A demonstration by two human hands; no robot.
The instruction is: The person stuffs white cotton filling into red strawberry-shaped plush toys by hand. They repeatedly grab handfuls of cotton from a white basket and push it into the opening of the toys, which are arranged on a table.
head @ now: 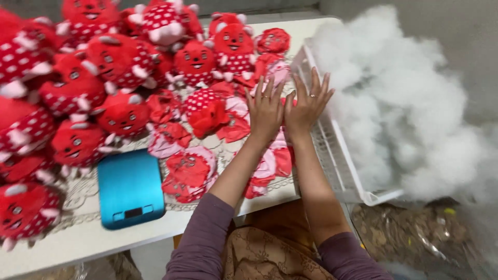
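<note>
A white table (78, 243) is filling most of the view, and everything else is placed from it. A heap of white stuffing (399, 103) is rising off its right edge, spilling over a white slatted basket (337, 166) that is leaning against that edge. Stuffed red toys (109, 62) with white dots are piling across the table's far left. Flat, unstuffed red and pink toy skins (192, 173) are lying at its middle. A blue scale (129, 186) is sitting at its near edge, left of the skins. A clear bag (415, 233) is lying below the basket. Both hands are hovering over the skins near the table's right edge, fingers spread wide, gripping nothing: left hand (265, 110) beside right hand (307, 106), thumbs nearly touching, the right one just reaching the basket rim.
</note>
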